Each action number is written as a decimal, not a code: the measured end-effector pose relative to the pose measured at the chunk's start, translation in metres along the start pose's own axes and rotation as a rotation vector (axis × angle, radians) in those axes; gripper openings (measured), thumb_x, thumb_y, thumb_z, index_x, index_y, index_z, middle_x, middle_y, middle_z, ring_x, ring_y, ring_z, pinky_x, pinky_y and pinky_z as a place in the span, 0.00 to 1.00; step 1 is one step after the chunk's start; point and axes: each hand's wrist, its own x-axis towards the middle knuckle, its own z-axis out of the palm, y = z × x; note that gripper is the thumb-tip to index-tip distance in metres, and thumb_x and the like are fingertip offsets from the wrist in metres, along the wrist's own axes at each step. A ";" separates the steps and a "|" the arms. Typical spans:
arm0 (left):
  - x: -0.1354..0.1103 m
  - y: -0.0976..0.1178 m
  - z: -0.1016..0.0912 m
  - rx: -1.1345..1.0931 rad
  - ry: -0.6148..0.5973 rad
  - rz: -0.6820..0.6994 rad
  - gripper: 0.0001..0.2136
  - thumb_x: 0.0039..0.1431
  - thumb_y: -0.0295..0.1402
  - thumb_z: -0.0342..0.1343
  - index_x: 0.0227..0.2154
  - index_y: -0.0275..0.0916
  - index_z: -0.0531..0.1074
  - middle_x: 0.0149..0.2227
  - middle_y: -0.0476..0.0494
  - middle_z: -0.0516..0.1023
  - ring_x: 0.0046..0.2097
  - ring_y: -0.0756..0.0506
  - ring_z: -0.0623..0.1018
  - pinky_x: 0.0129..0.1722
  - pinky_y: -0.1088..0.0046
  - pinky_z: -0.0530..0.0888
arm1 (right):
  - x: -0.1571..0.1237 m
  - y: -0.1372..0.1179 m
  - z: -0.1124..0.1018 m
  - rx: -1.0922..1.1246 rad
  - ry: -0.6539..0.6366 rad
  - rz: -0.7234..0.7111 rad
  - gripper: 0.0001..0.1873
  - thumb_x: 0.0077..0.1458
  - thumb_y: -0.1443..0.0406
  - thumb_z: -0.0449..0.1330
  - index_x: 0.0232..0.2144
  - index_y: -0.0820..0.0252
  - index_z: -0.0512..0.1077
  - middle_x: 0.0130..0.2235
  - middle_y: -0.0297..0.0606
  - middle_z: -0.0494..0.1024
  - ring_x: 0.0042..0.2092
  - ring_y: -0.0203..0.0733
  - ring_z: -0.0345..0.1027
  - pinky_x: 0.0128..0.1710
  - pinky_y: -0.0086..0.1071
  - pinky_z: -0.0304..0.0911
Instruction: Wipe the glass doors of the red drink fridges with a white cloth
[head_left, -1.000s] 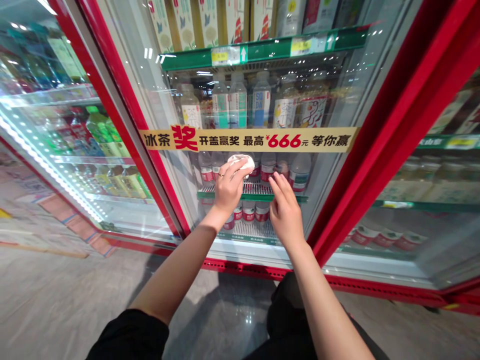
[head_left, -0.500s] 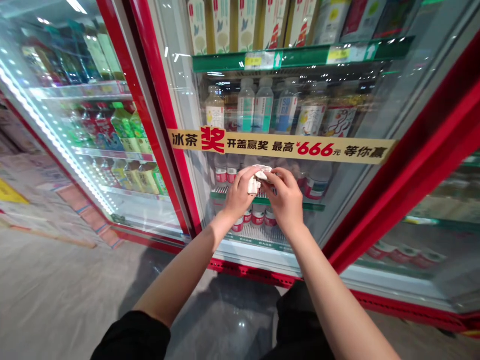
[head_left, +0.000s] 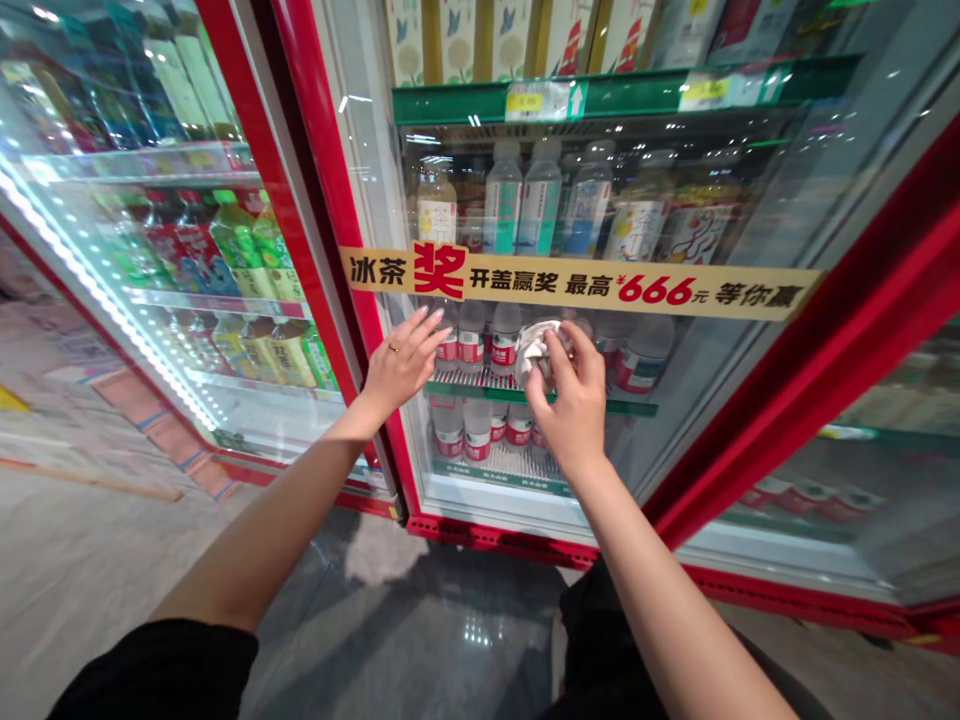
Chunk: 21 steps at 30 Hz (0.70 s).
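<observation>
My right hand (head_left: 574, 400) is closed on a crumpled white cloth (head_left: 534, 345), held in front of the glass door (head_left: 480, 395) of a red-framed drinks fridge. Whether the cloth presses on the glass, I cannot tell. To the left, my left hand (head_left: 405, 365) is empty, fingers stretched out and a ring on one of them. It is nearest to the door's left red frame (head_left: 322, 160). Above both hands a yellow banner (head_left: 570, 282) with black and red lettering runs across the door.
Behind the glass, bottles (head_left: 506, 205) stand on shelves with green edges (head_left: 622, 92). Another fridge with lit shelves (head_left: 180, 165) stands at the left, past its red frame. A thick red post (head_left: 817, 310) borders the door on the right. Grey floor (head_left: 360, 600) lies below.
Both hands were together on the cloth. My left hand has let go and moved left with its fingers spread, while my right hand keeps the cloth. The view has shifted slightly.
</observation>
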 end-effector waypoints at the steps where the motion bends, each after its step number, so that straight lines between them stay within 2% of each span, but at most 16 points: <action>1: -0.003 -0.008 0.002 -0.011 -0.038 0.041 0.29 0.69 0.25 0.54 0.70 0.53 0.67 0.71 0.48 0.74 0.76 0.44 0.68 0.72 0.61 0.71 | -0.004 0.001 0.000 -0.012 -0.020 -0.023 0.30 0.68 0.64 0.61 0.70 0.48 0.68 0.70 0.51 0.70 0.70 0.62 0.65 0.69 0.66 0.67; 4: -0.009 -0.025 0.010 -0.042 -0.105 0.078 0.29 0.68 0.27 0.54 0.69 0.55 0.69 0.71 0.50 0.74 0.76 0.44 0.68 0.72 0.60 0.71 | -0.006 0.008 0.002 -0.025 -0.047 -0.050 0.30 0.69 0.63 0.62 0.71 0.43 0.68 0.72 0.48 0.67 0.72 0.62 0.64 0.68 0.64 0.70; 7: -0.012 -0.030 0.017 -0.073 -0.141 0.001 0.27 0.68 0.31 0.51 0.67 0.59 0.71 0.69 0.53 0.76 0.74 0.43 0.70 0.73 0.55 0.72 | 0.004 0.014 0.005 -0.012 -0.034 -0.023 0.26 0.72 0.65 0.57 0.66 0.36 0.73 0.68 0.41 0.74 0.69 0.57 0.69 0.68 0.61 0.71; 9: -0.013 -0.030 0.020 -0.114 -0.142 -0.050 0.26 0.69 0.34 0.50 0.66 0.61 0.72 0.68 0.55 0.77 0.74 0.42 0.71 0.73 0.52 0.73 | 0.012 0.014 0.007 0.000 -0.049 -0.031 0.24 0.73 0.65 0.55 0.64 0.36 0.76 0.65 0.39 0.77 0.68 0.55 0.70 0.70 0.60 0.70; 12: -0.015 -0.029 0.022 -0.152 -0.122 -0.061 0.26 0.70 0.34 0.50 0.68 0.62 0.71 0.69 0.55 0.76 0.73 0.40 0.71 0.74 0.49 0.71 | 0.016 0.011 0.006 -0.023 -0.097 -0.074 0.22 0.74 0.66 0.52 0.61 0.41 0.79 0.65 0.38 0.79 0.69 0.52 0.70 0.72 0.57 0.68; 15: -0.016 -0.028 0.021 -0.094 -0.128 -0.010 0.29 0.69 0.31 0.50 0.70 0.61 0.68 0.71 0.54 0.74 0.74 0.41 0.70 0.75 0.51 0.70 | 0.013 0.013 0.000 -0.074 -0.115 -0.089 0.21 0.74 0.66 0.53 0.58 0.44 0.81 0.62 0.38 0.82 0.66 0.52 0.73 0.71 0.56 0.71; 17: -0.016 -0.027 0.021 -0.026 -0.124 0.034 0.30 0.68 0.28 0.51 0.71 0.58 0.68 0.72 0.52 0.73 0.75 0.42 0.69 0.75 0.55 0.69 | 0.014 0.015 -0.003 -0.089 -0.065 -0.074 0.21 0.73 0.67 0.54 0.58 0.43 0.81 0.60 0.38 0.83 0.64 0.52 0.75 0.69 0.56 0.72; 21: -0.018 -0.026 0.024 0.068 -0.014 0.067 0.34 0.68 0.26 0.53 0.75 0.55 0.62 0.73 0.50 0.71 0.75 0.45 0.69 0.77 0.60 0.66 | 0.026 0.011 0.004 -0.106 0.041 -0.047 0.27 0.73 0.70 0.51 0.64 0.41 0.76 0.59 0.38 0.84 0.64 0.51 0.75 0.69 0.55 0.72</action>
